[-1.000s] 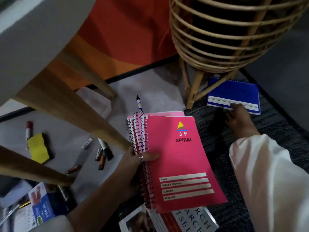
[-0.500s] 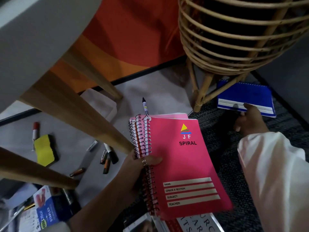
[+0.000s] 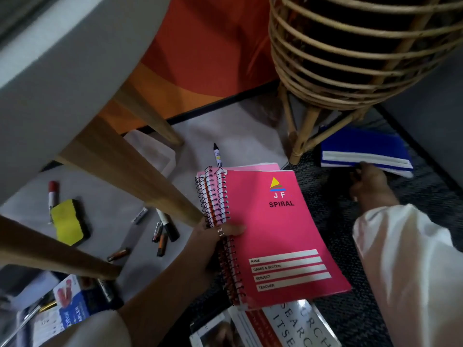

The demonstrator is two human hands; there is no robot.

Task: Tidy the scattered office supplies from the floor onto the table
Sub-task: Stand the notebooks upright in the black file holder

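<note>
Left hand grips stack of pink notebooks at spiral edge, thumb across cover. Right hand pinches near edge of blue notebook on dark carpet, partly under rattan stand. Advice: slide blue notebook clear of stand leg before lifting. Markers, yellow eraser remain on floor beneath table legs.

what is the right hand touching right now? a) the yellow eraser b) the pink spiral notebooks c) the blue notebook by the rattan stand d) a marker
c: the right hand is at the near edge of the blue notebook beside the rattan stand.
</note>
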